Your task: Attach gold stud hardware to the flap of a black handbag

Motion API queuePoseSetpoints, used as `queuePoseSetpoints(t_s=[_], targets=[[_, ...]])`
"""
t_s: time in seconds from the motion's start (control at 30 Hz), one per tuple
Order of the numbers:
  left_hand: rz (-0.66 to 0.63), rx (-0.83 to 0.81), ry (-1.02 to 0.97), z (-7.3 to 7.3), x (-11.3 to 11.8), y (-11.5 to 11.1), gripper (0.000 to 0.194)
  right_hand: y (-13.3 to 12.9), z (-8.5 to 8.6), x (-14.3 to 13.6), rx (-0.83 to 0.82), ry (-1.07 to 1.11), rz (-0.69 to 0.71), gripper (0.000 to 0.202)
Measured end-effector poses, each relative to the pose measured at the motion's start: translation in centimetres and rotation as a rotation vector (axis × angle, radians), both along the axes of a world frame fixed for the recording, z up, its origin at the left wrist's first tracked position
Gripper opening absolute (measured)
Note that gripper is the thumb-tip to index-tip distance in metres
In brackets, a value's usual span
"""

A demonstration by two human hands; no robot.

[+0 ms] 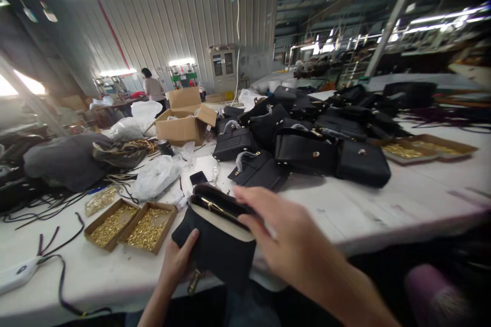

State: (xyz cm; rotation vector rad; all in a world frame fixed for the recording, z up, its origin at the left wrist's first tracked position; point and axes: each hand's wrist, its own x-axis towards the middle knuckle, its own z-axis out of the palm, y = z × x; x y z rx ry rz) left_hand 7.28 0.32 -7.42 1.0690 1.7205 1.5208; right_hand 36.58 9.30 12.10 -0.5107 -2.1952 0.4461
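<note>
A black bag (220,250) with a pale lining and a gold zipper is tilted over the table's front edge, its top facing up. My left hand (179,258) grips its left side, thumb on the front panel. At the bag's upper right, my right hand (274,222) has its fingers curled round the rim, some of them hidden behind it. A small metal clasp (194,282) hangs below the bag, beside my left hand.
Two cardboard trays (169,219) of small gold pieces lie left, near a plastic bag (157,178) and a phone (198,178). Black handbags (305,150) pile up behind. An open carton (180,130) stands at the back; a person (153,87) is beyond.
</note>
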Motion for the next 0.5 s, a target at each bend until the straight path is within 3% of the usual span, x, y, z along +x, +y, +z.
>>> queuePoseSetpoints(t_s=[0.1,0.23,0.37,0.5], targets=[[0.019,-0.033,-0.094,0.5,0.4,-0.4,0.072,0.7,-3.6,-4.3,-0.029,-0.286,-0.017,0.058],[0.122,-0.005,-0.129,1.1,1.3,-1.7,0.076,2.7,-7.2,-8.4,-0.047,-0.602,-0.127,0.061],[0.118,0.046,-0.158,2.4,2.3,-2.6,0.074,4.1,-8.1,-9.7,0.005,-0.688,-0.139,0.06],[0.061,0.001,-0.138,5.7,3.9,-3.7,0.069,5.1,-7.0,-9.2,-0.001,-0.693,-0.104,0.04]])
